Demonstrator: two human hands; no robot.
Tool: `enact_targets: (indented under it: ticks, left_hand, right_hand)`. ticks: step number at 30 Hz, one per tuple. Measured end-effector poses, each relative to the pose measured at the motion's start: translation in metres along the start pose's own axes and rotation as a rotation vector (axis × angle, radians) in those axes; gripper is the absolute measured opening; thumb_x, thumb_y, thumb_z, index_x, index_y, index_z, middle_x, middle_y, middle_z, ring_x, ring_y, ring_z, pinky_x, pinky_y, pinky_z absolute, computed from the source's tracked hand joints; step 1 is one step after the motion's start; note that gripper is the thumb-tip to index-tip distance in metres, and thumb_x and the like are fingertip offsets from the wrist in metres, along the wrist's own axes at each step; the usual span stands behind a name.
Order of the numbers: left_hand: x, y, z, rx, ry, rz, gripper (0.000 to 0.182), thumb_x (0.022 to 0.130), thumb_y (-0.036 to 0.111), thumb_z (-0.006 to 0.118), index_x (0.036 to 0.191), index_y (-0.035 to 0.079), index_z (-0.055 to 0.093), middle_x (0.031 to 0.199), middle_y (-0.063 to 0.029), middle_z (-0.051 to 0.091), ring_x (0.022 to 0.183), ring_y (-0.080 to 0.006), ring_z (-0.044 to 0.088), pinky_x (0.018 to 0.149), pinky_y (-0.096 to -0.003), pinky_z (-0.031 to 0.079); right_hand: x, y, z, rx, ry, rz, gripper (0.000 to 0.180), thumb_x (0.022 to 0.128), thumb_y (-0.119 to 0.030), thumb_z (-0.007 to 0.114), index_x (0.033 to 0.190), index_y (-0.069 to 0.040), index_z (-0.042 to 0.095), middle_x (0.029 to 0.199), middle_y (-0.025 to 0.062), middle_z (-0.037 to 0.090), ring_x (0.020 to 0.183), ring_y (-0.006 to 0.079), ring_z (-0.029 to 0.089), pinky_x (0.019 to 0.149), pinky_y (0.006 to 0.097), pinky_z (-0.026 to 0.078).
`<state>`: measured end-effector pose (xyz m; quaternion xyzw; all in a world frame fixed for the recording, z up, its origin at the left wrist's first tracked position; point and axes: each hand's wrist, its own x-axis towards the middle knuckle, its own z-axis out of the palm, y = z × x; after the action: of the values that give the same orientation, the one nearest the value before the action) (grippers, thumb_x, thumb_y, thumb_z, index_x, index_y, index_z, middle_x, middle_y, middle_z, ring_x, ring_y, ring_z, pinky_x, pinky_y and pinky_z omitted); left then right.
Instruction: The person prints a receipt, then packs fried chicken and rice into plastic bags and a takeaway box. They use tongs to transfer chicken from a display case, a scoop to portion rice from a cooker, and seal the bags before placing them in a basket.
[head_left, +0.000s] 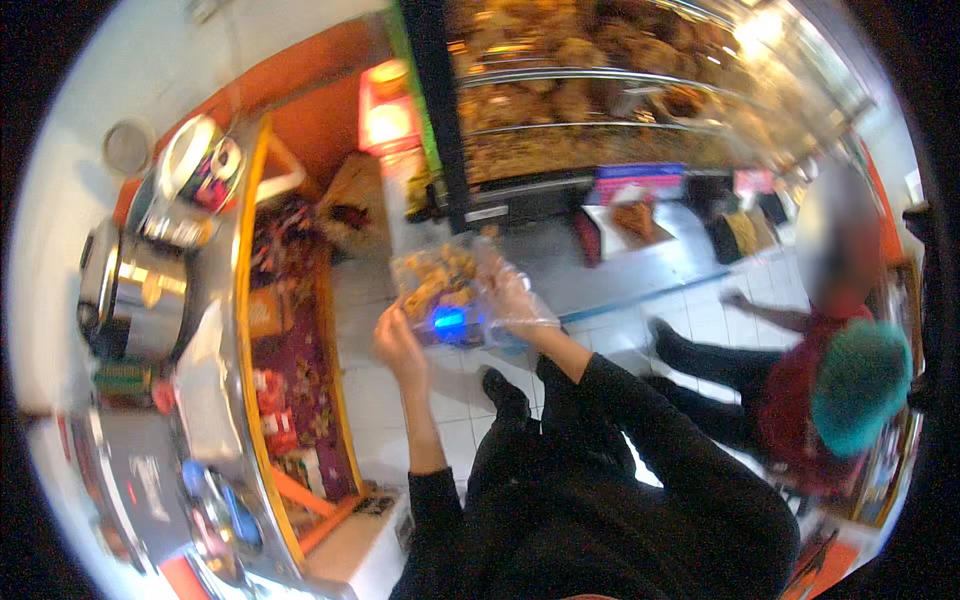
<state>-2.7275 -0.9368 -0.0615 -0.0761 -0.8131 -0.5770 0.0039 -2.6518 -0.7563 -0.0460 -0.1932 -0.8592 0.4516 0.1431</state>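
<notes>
My left hand (400, 339) grips the lower left side of a clear plastic bag of brown food pieces (435, 281), perhaps baked or fried. On the bag's right, my right hand (517, 292) is covered by a clear plastic bag or glove (536, 311) and touches the food bag. Blur hides how its fingers are placed. A bright blue light (450, 319) shows at the bottom of the food bag; its source cannot be told. Both hands are in front of me, above the tiled floor.
A lit glass display case (570, 73) full of brown food stands ahead. Below it, a metal counter (540, 262) holds boxes and packets. At left runs a table with an orange-yellow edge (251, 360), bearing containers. A person in a red top (780, 405) sits or crouches at right.
</notes>
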Motion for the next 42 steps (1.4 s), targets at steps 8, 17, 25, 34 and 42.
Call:
enact_targets:
  ticks: [8, 17, 25, 34, 42]
  left_hand:
    - [-0.058, 0.036, 0.003, -0.189, -0.413, 0.027, 0.035, 0.098, 0.023, 0.043, 0.106, -0.003, 0.065, 0.093, -0.0076, 0.065, 0.087, -0.0167, 0.057, 0.081, -0.0303, 0.043]
    - [-0.088, 0.085, 0.081, -0.226, -0.846, -0.065, 0.027, 0.099, 0.019, 0.047, 0.106, 0.001, 0.065, 0.085, -0.0020, 0.062, 0.068, -0.0071, 0.052, 0.062, -0.0217, 0.040]
    - [-0.095, 0.116, 0.140, -0.154, -0.915, 0.188, 0.026, 0.092, 0.007, 0.056, 0.118, 0.004, 0.058, 0.071, 0.0021, 0.047, 0.066, -0.0068, 0.050, 0.064, -0.0221, 0.041]
    - [-0.127, 0.130, 0.190, -0.114, -1.037, 0.036, 0.022, 0.090, 0.006, 0.057, 0.111, 0.003, 0.061, 0.078, -0.0003, 0.054, 0.068, -0.0080, 0.049, 0.069, -0.0241, 0.043]
    - [-0.143, 0.177, 0.272, -0.142, -1.182, 0.113, 0.022, 0.091, 0.009, 0.058, 0.113, 0.006, 0.061, 0.084, -0.0032, 0.059, 0.076, -0.0108, 0.057, 0.073, -0.0262, 0.045]
  right_hand:
    - [-0.089, -0.002, -0.086, 0.283, -0.135, 0.405, 0.051, 0.098, -0.034, 0.039, 0.137, -0.001, 0.034, 0.118, 0.0248, 0.053, 0.109, 0.0354, 0.052, 0.094, 0.0407, 0.042]
    - [-0.173, 0.067, -0.126, 0.231, 0.481, 0.634, 0.051, 0.099, -0.040, 0.034, 0.139, -0.007, 0.033, 0.125, 0.0228, 0.054, 0.115, 0.0405, 0.052, 0.098, 0.0457, 0.040]
    - [-0.198, 0.119, -0.170, -0.388, 0.433, 0.583, 0.071, 0.083, -0.024, 0.060, 0.142, 0.000, 0.027, 0.141, 0.0290, 0.031, 0.126, 0.0455, 0.037, 0.104, 0.0476, 0.035]
    - [-0.169, 0.190, -0.288, 0.288, 0.954, 0.569, 0.061, 0.090, -0.021, 0.054, 0.141, -0.001, 0.027, 0.128, 0.0228, 0.044, 0.103, 0.0353, 0.058, 0.083, 0.0383, 0.052]
    - [-0.147, 0.252, -0.424, 0.548, 1.224, 0.244, 0.052, 0.094, -0.015, 0.050, 0.140, -0.004, 0.029, 0.121, 0.0203, 0.056, 0.108, 0.0290, 0.060, 0.091, 0.0373, 0.049]
